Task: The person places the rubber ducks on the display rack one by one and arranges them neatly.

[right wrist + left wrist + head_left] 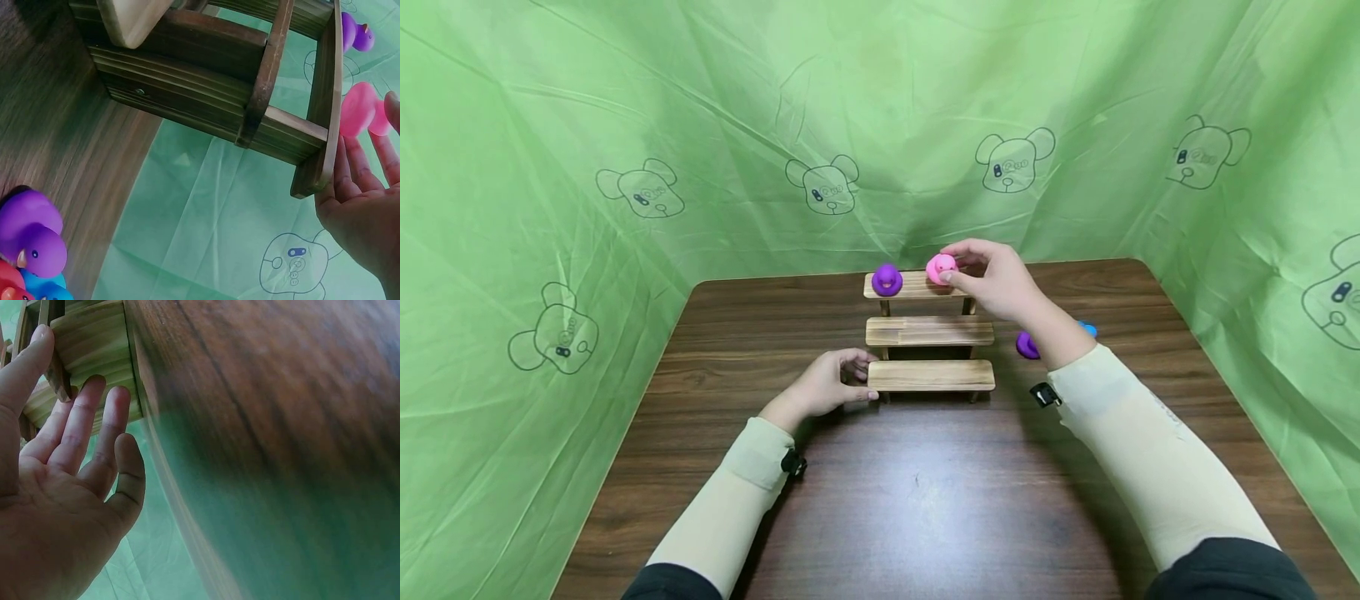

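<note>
Right hand (998,282) pinches pink duck (937,268) at right end of top shelf (914,286), left hand (820,384) grips bottom shelf (931,377); off-centre release or jogged stand (929,332) could tip the duck off.

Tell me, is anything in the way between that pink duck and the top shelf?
Nothing visible is. The right grip holds the pink duck at the top shelf; a purple duck sits there too, but further left, with a clear gap between them.

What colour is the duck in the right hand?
The duck is pink; it shows best in the right wrist view.
</note>
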The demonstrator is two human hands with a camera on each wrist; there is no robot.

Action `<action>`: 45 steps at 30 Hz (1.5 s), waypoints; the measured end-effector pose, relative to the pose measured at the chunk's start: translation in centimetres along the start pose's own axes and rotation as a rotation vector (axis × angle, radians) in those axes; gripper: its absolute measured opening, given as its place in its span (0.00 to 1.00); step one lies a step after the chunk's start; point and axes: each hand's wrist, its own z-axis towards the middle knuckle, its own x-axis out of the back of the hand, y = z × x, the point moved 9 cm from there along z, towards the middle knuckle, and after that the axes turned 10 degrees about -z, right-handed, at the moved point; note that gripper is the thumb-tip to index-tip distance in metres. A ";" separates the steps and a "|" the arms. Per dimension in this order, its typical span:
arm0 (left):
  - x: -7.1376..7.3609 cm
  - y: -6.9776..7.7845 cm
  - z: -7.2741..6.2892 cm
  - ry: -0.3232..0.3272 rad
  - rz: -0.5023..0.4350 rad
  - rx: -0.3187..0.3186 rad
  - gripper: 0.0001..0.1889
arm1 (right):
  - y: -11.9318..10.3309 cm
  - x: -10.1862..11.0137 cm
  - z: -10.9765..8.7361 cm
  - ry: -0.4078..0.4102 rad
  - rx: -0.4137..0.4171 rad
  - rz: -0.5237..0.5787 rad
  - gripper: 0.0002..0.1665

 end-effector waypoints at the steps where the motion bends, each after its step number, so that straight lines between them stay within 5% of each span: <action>1: 0.0 0.0 0.0 0.000 -0.003 0.002 0.27 | -0.1 -0.1 0.0 0.000 0.003 -0.002 0.20; 18: 0.0 0.0 -0.1 -0.004 -0.004 0.013 0.27 | -0.2 -2.2 0.2 -0.041 -0.007 -0.005 0.21; 45: 0.0 0.0 0.1 -0.012 -0.013 0.003 0.27 | -0.3 -2.5 0.2 -0.049 -0.013 -0.007 0.20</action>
